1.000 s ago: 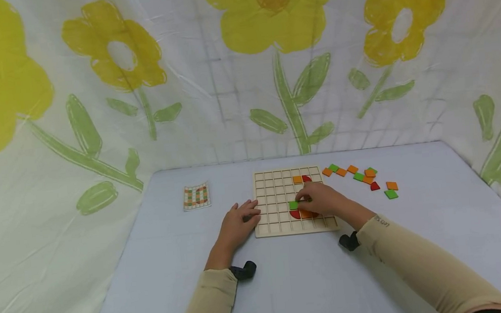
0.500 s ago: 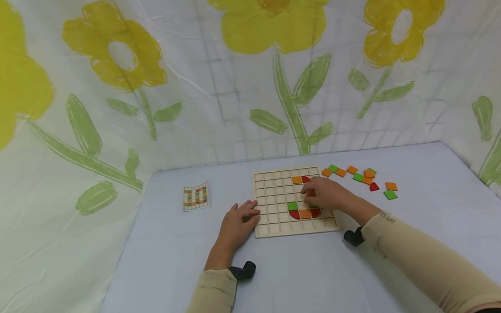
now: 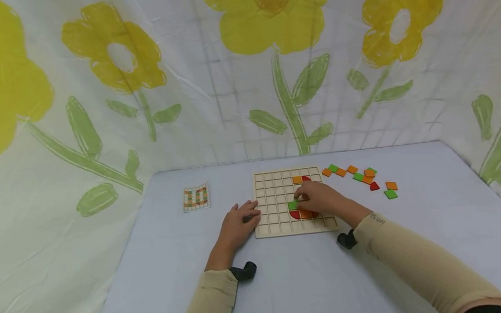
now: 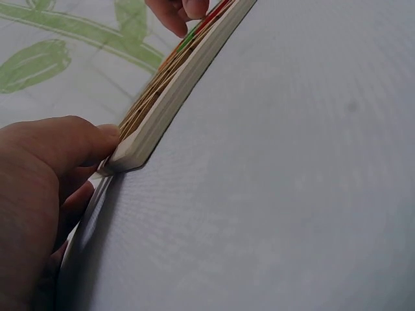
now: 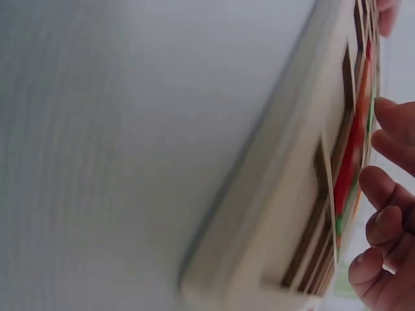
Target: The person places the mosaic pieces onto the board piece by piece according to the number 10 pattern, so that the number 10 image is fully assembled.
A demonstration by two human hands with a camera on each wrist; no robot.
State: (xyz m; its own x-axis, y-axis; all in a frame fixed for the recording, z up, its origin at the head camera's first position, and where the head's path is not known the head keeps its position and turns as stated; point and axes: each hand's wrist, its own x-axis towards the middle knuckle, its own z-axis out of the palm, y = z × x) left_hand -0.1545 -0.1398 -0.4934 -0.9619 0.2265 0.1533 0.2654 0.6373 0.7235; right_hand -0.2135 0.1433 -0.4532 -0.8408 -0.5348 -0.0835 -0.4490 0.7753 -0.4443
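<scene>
A pale wooden grid board lies on the table. My left hand rests at its left edge, fingers relaxed; in the left wrist view a digit touches the board's corner. Above the right half, my right hand has bent fingers, their tips beside a green tile set in the grid. I see no tile between them. Below lie a red curved piece and an orange tile; more red at their right is partly hidden. Higher up sit a yellow-orange tile and another red piece.
Several loose orange and green tiles are scattered right of the board, with a red piece among them. A small patterned card lies at the left. Behind the table hangs a flower-printed cloth.
My right hand shifted right and up, uncovering grid squares, then came back left to beside the green tile. The left hand and board have stayed in place.
</scene>
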